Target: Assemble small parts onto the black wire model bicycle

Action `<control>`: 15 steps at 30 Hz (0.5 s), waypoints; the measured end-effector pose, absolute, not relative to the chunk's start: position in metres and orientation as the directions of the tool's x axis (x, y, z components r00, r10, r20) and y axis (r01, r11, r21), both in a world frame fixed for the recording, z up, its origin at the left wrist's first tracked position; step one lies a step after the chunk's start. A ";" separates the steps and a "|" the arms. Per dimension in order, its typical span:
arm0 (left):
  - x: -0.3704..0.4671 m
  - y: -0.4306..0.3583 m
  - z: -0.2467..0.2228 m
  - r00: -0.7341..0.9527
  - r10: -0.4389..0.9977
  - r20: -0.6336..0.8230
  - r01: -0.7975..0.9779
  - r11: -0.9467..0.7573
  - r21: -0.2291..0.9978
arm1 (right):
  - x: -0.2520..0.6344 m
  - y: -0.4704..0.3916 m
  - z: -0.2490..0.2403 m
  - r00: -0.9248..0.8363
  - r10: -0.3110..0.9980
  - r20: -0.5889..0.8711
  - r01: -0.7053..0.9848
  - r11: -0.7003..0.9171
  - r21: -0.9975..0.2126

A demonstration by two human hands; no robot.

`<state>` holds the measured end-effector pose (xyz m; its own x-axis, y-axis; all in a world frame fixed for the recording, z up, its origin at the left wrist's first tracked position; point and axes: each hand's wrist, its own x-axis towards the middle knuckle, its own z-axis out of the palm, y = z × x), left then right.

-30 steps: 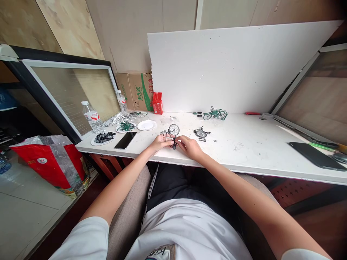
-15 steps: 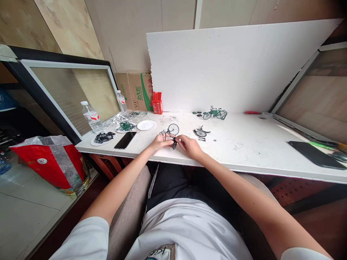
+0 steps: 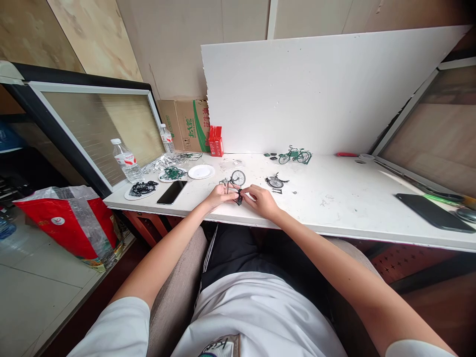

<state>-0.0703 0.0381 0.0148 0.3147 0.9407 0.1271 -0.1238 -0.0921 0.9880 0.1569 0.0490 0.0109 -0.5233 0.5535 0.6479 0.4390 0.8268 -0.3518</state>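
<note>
Black bike (image 3: 233, 186), model, one: in both hands, just over the near part of the white table (image 3: 357, 198), one spoked wheel showing beyond the fingers.
Left hand (image 3: 219, 197): closed on the bike, thumb on the near side.
Right hand (image 3: 261, 200): thumb and fingers drawn narrow at the bike's near end; from where I stand I cannot tell whether they pinch it or only touch it.
Wheel piece (image 3: 275, 182), black: flat on the table, beyond the right hand, small black bits just beside it.
Green bike (image 3: 295, 156), model, one: standing at the back, near the white board (image 3: 316, 94).
Plates, three, to the left: one with black parts (image 3: 143, 188), one with green parts (image 3: 174, 172), one white plate (image 3: 201, 171).
Phone (image 3: 172, 192): between the black parts and the left hand.
Bottle (image 3: 128, 161), clear: behind the black parts.
Red box (image 3: 216, 142): at the back, before a carton (image 3: 186, 126)
</note>
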 end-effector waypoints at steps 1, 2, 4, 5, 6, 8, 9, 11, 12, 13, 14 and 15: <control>-0.070 0.038 0.014 0.316 0.940 0.127 -0.118 -0.094 0.989 | 0.157 0.049 0.012 -0.517 0.560 0.648 0.425 0.825 -0.373; -0.070 0.039 0.014 0.317 0.939 0.129 -0.113 -0.098 0.989 | 0.157 0.049 0.013 -0.509 0.567 0.647 0.414 0.821 -0.394; -0.070 0.039 0.013 0.322 0.937 0.135 -0.112 -0.104 0.988 | 0.157 0.048 0.015 -0.493 0.585 0.644 0.397 0.810 -0.431; -0.070 0.039 0.012 0.327 0.935 0.137 -0.116 -0.104 0.988 | 0.157 0.048 0.016 -0.486 0.593 0.642 0.391 0.805 -0.447; -0.069 0.039 0.012 0.331 0.934 0.138 -0.122 -0.102 0.987 | 0.157 0.048 0.016 -0.481 0.600 0.639 0.387 0.800 -0.459; -0.069 0.040 0.012 0.333 0.932 0.140 -0.132 -0.101 0.986 | 0.157 0.047 0.017 -0.473 0.612 0.633 0.386 0.790 -0.476; -0.069 0.040 0.012 0.333 0.933 0.140 -0.133 -0.101 0.986 | 0.157 0.046 0.018 -0.470 0.618 0.630 0.388 0.786 -0.482; -0.069 0.040 0.012 0.335 0.932 0.139 -0.126 -0.102 0.987 | 0.157 0.046 0.019 -0.466 0.629 0.623 0.392 0.778 -0.492; -0.069 0.040 0.011 0.338 0.931 0.138 -0.122 -0.102 0.987 | 0.157 0.046 0.019 -0.466 0.632 0.619 0.390 0.775 -0.497; -0.069 0.040 0.011 0.341 0.930 0.138 -0.118 -0.103 0.988 | 0.157 0.045 0.019 -0.468 0.633 0.617 0.387 0.774 -0.501; -0.069 0.040 0.011 0.345 0.929 0.138 -0.116 -0.104 0.988 | 0.157 0.045 0.020 -0.470 0.632 0.616 0.381 0.775 -0.504; -0.069 0.040 0.012 0.346 0.928 0.140 -0.116 -0.105 0.988 | 0.157 0.045 0.020 -0.472 0.631 0.616 0.376 0.776 -0.506</control>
